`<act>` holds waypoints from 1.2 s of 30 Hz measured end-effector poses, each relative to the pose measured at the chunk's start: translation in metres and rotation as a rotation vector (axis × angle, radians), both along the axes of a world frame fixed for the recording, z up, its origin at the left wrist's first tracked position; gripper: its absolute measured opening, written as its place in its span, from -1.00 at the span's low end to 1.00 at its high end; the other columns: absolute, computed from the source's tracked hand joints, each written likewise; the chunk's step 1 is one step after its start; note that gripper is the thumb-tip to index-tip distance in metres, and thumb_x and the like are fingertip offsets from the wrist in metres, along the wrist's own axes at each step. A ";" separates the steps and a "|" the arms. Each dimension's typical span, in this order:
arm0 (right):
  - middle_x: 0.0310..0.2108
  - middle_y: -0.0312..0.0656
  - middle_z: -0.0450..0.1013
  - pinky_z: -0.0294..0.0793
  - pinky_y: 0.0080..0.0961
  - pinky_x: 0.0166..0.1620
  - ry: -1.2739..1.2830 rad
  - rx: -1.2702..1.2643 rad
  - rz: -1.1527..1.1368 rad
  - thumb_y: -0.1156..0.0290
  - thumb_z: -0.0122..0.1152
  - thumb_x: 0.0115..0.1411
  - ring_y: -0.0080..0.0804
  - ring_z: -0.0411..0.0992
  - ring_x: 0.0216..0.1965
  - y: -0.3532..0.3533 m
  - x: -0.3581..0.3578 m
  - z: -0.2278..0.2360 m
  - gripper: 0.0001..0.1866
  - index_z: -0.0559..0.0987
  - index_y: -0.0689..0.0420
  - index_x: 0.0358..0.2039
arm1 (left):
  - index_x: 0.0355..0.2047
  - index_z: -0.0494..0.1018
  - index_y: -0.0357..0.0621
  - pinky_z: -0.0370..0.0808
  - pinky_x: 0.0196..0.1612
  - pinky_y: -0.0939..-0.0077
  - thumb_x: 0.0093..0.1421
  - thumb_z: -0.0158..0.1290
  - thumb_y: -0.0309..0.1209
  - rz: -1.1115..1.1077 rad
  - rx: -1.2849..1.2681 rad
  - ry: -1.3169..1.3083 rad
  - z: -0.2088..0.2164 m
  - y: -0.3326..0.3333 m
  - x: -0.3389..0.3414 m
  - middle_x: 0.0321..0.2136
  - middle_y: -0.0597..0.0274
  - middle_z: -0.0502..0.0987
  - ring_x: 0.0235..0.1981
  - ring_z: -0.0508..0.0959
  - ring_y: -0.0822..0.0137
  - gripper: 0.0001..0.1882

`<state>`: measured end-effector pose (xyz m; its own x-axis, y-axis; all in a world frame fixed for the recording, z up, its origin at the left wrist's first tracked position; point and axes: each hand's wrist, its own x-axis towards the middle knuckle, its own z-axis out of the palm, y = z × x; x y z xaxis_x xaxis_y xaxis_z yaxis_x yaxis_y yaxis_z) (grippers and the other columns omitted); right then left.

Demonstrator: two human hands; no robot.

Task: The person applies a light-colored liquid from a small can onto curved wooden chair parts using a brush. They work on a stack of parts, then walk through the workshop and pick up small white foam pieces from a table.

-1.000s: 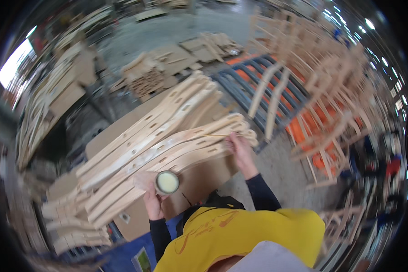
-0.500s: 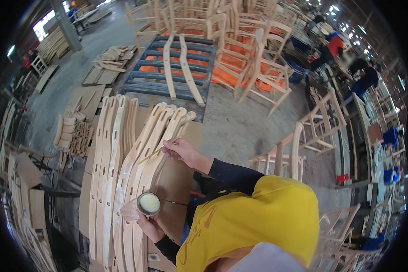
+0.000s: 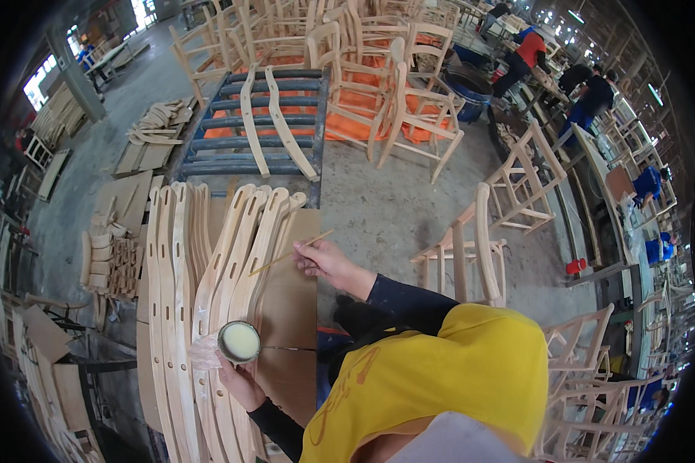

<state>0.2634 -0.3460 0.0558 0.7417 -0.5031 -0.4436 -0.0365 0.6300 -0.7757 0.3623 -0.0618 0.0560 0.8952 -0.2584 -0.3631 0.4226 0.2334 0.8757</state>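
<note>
1. Chair frames point(image 3: 399, 104), the largest group, stand beyond the slotted chair posts point(image 3: 180, 289) over orange sheeting point(image 3: 346, 130); another chair frame point(image 3: 483, 239) is right of the posts, well apart.
2. A blue metal rack point(image 3: 216, 143) lies just beyond the posts, bearing two curved posts point(image 3: 282, 123).
3. The slotted chair posts lie side by side in two bunches on a cardboard sheet point(image 3: 289, 309), bare at their right.
4. The right hand point(image 3: 323, 260) has shifted from over the posts half a second ago to just right of them, so it covers less of their slots. Its fingers pinch a thin stick point(image 3: 274, 261).
5. The left hand point(image 3: 240, 383) grips a cup point(image 3: 243, 361) of pale liquid point(image 3: 240, 341), above the right bunch of posts. Cup and hand hide part of that bunch; translucent film point(image 3: 205, 353) beside the cup covers more.
6. The thin stick slants from the right hand, its lower end over the posts; whether it touches them I cannot tell. Nothing seems to block it.
</note>
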 end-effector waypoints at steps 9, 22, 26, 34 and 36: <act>-0.38 -0.39 0.46 0.39 -0.70 -0.37 -0.091 0.024 0.124 0.08 0.15 0.24 -0.69 0.39 -0.42 -0.029 0.025 0.019 -0.69 0.50 0.08 -0.26 | 0.02 0.33 -0.26 0.59 -0.40 0.55 0.33 -0.10 -0.11 0.122 -0.001 0.062 -0.009 -0.009 -0.034 -0.13 0.12 0.48 -0.32 0.58 0.34 -0.54; -0.40 -0.45 0.47 0.42 -0.70 -0.36 -0.109 0.216 0.137 0.10 0.14 0.25 -0.69 0.42 -0.39 -0.065 0.017 -0.002 -0.73 0.51 0.04 -0.28 | 0.00 0.35 -0.25 0.60 -0.44 0.57 0.34 -0.11 -0.12 0.166 -0.003 -0.008 0.017 -0.047 -0.059 -0.17 0.15 0.51 -0.36 0.59 0.38 -0.56; -0.42 -0.46 0.47 0.40 -0.72 -0.40 -0.113 0.228 0.171 0.10 0.14 0.25 -0.69 0.42 -0.41 -0.063 0.023 -0.002 -0.74 0.52 0.03 -0.32 | -0.03 0.36 -0.24 0.60 -0.44 0.55 0.34 -0.12 -0.12 0.163 0.024 -0.004 0.008 -0.046 -0.059 -0.20 0.16 0.53 -0.36 0.59 0.39 -0.58; -0.42 -0.50 0.46 0.39 -0.73 -0.42 -0.105 0.271 0.171 0.09 0.13 0.26 -0.73 0.41 -0.43 -0.069 0.021 -0.013 -0.75 0.52 0.01 -0.30 | -0.04 0.37 -0.21 0.61 -0.42 0.50 0.34 -0.12 -0.12 0.170 0.050 0.025 0.011 -0.057 -0.071 -0.22 0.20 0.53 -0.35 0.59 0.39 -0.59; -0.41 -0.50 0.46 0.38 -0.72 -0.40 -0.128 0.263 0.166 0.10 0.12 0.26 -0.73 0.40 -0.42 -0.073 0.019 -0.012 -0.76 0.52 0.00 -0.29 | -0.02 0.36 -0.22 0.61 -0.40 0.49 0.34 -0.12 -0.12 0.144 0.056 0.038 0.009 -0.060 -0.071 -0.19 0.19 0.52 -0.32 0.59 0.38 -0.58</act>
<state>0.2820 -0.4187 0.0441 0.8622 -0.2514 -0.4399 -0.0679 0.8030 -0.5920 0.2909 -0.1215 0.0651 0.9068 -0.1065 -0.4079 0.4215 0.2456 0.8729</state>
